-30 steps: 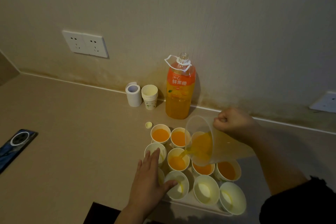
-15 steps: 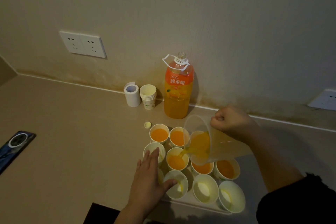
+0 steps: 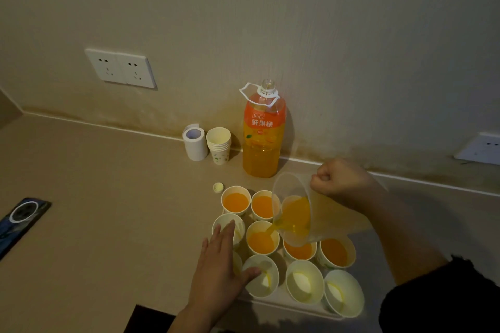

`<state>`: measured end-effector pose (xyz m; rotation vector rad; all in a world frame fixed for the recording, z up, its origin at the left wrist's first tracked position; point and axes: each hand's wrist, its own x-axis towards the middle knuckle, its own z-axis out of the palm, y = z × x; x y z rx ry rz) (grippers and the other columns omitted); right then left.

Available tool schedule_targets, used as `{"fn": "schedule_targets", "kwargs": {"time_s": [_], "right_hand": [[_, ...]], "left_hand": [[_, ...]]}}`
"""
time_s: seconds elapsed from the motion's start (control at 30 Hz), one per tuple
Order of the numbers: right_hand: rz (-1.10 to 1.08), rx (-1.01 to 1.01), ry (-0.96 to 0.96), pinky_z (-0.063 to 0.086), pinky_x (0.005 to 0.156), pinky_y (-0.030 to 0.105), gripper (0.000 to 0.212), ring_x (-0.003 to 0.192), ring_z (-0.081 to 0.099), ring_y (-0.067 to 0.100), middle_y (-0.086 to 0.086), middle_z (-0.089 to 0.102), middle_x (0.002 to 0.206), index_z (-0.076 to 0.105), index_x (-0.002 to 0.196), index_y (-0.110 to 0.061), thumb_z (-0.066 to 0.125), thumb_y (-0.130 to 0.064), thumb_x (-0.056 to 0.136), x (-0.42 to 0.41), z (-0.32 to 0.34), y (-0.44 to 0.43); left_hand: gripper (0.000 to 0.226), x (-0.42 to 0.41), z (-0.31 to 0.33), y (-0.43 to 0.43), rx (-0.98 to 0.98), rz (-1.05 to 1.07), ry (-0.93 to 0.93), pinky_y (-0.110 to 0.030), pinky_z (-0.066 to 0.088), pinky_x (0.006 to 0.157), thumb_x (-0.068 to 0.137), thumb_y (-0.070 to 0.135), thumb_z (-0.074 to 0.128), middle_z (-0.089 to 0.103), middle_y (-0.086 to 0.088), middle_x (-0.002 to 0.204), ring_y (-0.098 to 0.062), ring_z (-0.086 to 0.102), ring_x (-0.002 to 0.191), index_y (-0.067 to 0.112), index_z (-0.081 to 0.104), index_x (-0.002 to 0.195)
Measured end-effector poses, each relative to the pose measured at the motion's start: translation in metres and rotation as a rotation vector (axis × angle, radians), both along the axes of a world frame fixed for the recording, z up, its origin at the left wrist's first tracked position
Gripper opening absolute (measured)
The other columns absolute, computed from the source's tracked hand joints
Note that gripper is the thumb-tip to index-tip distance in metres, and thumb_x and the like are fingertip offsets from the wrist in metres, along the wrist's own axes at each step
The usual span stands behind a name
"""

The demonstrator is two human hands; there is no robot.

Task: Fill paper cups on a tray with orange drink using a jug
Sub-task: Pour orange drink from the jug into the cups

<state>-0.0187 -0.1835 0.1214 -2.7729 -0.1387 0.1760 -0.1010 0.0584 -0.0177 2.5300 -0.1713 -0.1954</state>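
Note:
My right hand (image 3: 341, 179) grips the handle of a clear plastic jug (image 3: 295, 211), tilted to the left. Orange drink streams from its spout into a paper cup (image 3: 262, 238) in the middle row of the tray (image 3: 292, 308). Several cups hold orange drink; the front row cups (image 3: 304, 281) and one at the left (image 3: 228, 226) look empty. My left hand (image 3: 220, 265) lies flat with straight fingers over the tray's left side, thumb on the rim of a front cup (image 3: 261, 276).
An open orange drink bottle (image 3: 263, 132) stands against the wall, its cap (image 3: 218, 187) on the counter. A stack of spare cups (image 3: 218, 145) and a white roll (image 3: 194, 141) stand left of it. A dark phone (image 3: 20, 219) lies far left.
The orange drink in the middle cup has risen a little as the jug keeps pouring. Both hands hold about the same place.

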Motion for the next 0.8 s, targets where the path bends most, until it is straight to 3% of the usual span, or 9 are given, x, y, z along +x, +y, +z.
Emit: {"fn": "schedule_targets", "kwargs": {"time_s": [0.8], "right_hand": [[0.011,0.012,0.014,0.016,0.05,0.032,0.044,0.049,0.022,0.013,0.0,0.023,0.052,0.029,0.049,-0.017,0.054,-0.015,0.085,0.0002,0.002,0.0057]], "left_hand": [[0.101,0.0009,0.0032,0.0048,-0.001,0.0,0.001,-0.029,-0.006,0.115,0.078,0.067,0.055,-0.004,0.006,0.16,-0.012,-0.007,0.146,0.027,-0.004,0.149]]}}
